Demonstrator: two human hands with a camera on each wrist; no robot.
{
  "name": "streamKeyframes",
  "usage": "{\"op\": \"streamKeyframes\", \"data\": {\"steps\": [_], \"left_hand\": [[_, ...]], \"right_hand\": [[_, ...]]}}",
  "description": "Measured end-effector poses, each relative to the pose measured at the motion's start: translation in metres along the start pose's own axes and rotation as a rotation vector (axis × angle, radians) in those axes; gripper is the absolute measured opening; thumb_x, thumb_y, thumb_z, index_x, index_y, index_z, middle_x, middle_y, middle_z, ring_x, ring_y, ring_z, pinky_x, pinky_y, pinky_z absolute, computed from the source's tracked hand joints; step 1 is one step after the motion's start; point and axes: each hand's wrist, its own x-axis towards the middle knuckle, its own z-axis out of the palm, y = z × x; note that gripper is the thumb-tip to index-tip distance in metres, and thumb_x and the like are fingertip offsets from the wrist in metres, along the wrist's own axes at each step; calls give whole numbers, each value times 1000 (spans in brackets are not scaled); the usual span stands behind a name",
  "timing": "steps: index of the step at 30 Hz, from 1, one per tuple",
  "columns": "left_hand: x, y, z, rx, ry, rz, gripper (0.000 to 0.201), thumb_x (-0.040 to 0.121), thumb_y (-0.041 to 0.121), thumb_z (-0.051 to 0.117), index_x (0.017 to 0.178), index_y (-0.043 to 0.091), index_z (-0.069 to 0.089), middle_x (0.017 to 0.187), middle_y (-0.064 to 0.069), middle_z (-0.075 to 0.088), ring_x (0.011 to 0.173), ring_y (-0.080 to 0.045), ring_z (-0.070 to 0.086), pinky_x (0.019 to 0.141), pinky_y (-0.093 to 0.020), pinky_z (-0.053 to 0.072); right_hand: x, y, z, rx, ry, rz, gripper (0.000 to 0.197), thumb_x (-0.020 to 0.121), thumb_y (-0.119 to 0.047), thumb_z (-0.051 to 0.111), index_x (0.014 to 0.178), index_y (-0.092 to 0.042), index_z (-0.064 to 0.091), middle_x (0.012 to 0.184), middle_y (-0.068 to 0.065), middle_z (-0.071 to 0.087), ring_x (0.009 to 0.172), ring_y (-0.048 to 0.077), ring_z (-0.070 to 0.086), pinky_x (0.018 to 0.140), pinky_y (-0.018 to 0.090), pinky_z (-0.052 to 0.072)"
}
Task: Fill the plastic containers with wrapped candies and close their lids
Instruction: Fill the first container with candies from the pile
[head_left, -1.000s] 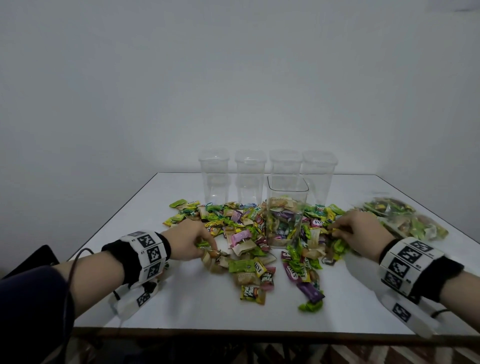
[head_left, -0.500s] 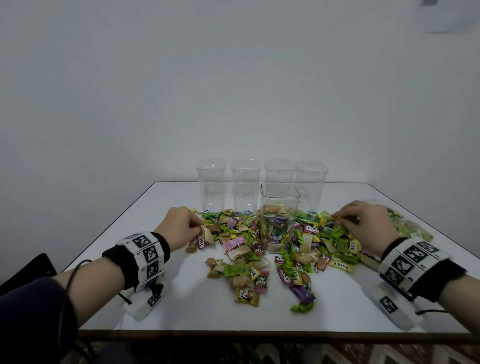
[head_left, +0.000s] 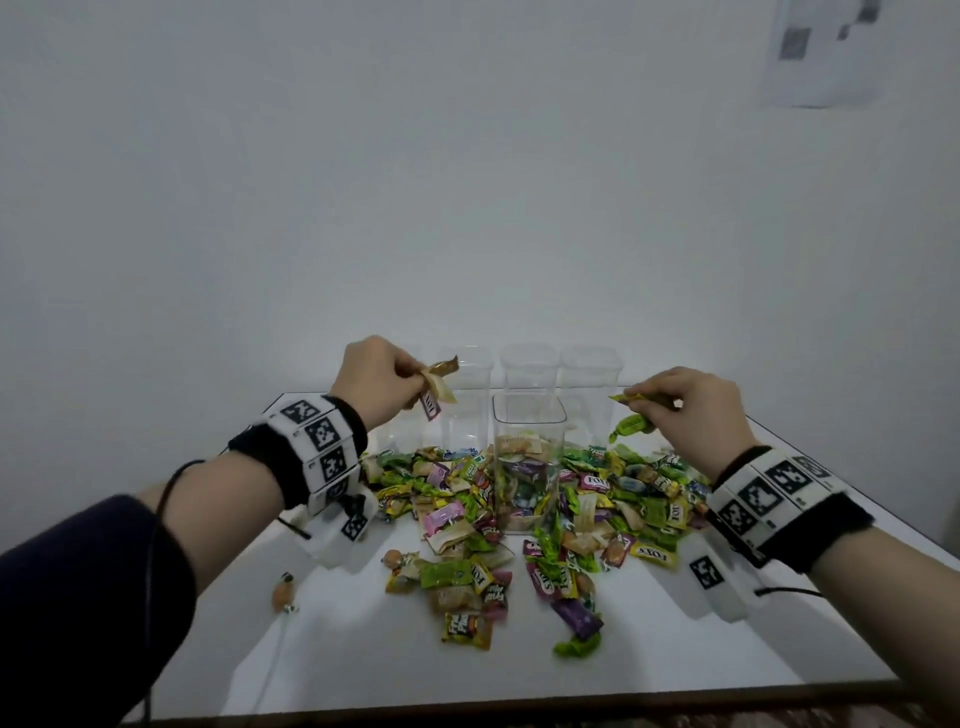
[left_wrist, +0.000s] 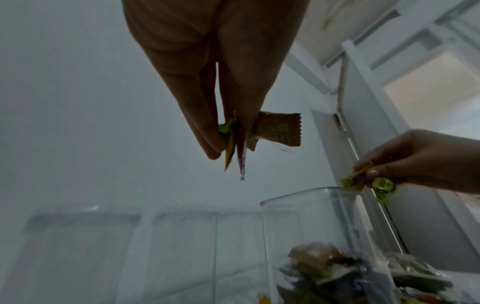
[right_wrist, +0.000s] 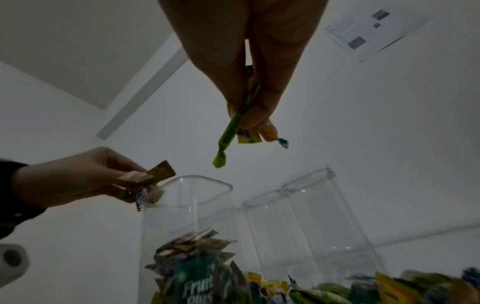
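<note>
An open clear plastic container (head_left: 529, 431) (left_wrist: 311, 226) (right_wrist: 187, 205), partly filled with wrapped candies, stands in the middle of a candy pile (head_left: 519, 509) on the white table (head_left: 363, 649). My left hand (head_left: 384, 382) (left_wrist: 228, 144) is raised left of the container's rim and pinches a few candies (head_left: 439, 387) (left_wrist: 278, 131), one in a gold wrapper. My right hand (head_left: 675, 410) (right_wrist: 249, 115) is raised to the right of the rim and pinches green and yellow candies (head_left: 631, 423) (right_wrist: 233, 131).
Several empty clear containers (head_left: 589, 384) (right_wrist: 311, 216) stand in a row behind the open one. Loose candies (head_left: 467, 629) lie toward the table's front edge, and one (head_left: 284, 592) lies alone at the left. A paper sheet (head_left: 821, 52) hangs on the wall.
Both hands have lifted off the candy pile with candies pinched in them and now hover on either side of the open container's rim.
</note>
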Motion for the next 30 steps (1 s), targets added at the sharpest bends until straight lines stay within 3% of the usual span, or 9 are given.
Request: {"op": "streamKeyframes", "data": {"steps": [2,4,7,11,16,23,25,28,30], "left_hand": [[10,20,3,38,-16,73,16,81,8,65,90,10,77,67,-3,70,68,-17,66,67,-20,53],[18,40,9,107,-46,169,17,82,7,63,89,11,78,77,-7,73,75,-20,66,73,-26,51],[25,63,23,195,-110,281,20,82,6,59,84,12,77,78,-7,73,72,-19,65,76,-30,52],[27,74,47,285,-193,338,21,87,9,59,103,10,72,100,-8,71,93,-22,64,75,-22,44],[23,72,65,304,-302,355,22,86,21,68,104,9,72,103,-7,70,95,-20,63,76,-21,42],[19,69,70,211,-377,335,21,86,28,69,94,10,75,93,-5,73,88,-17,65,73,-22,43],[16,65,70,185,-382,321,24,88,33,66,100,14,74,99,-3,72,95,-16,63,80,-25,46],[12,53,69,81,-316,278,35,90,41,60,120,25,64,108,-1,70,105,-14,62,95,-31,45],[8,44,69,1,-277,220,43,89,45,59,129,29,56,114,-1,67,110,-14,60,97,-29,42]], "right_hand": [[5,-5,1,15,13,0,11,81,-5,70,89,-10,76,83,2,64,60,0,56,60,-2,37],[8,-11,2,43,20,6,10,82,-6,70,89,-10,76,83,4,66,57,4,59,62,0,38],[11,-17,5,83,17,20,10,83,-7,69,89,-10,75,84,5,67,54,4,59,62,0,39],[12,-22,7,114,2,17,11,83,-5,68,91,-9,75,84,3,65,50,-5,57,59,-1,38],[10,-20,2,95,-1,12,12,83,-5,68,91,-9,75,80,3,64,58,5,58,60,-1,37],[10,-17,2,133,-6,49,9,83,-8,69,90,-9,75,64,-8,61,55,1,60,59,-1,36],[11,-17,4,162,-4,53,8,83,-8,69,88,-11,75,62,-12,61,49,-1,59,59,-1,37],[15,-20,5,219,5,52,8,83,-8,69,85,-15,74,64,-12,64,47,-4,59,59,1,39],[19,-24,7,244,17,40,9,83,-9,69,84,-17,73,66,-11,65,49,-2,61,62,2,41]]}}
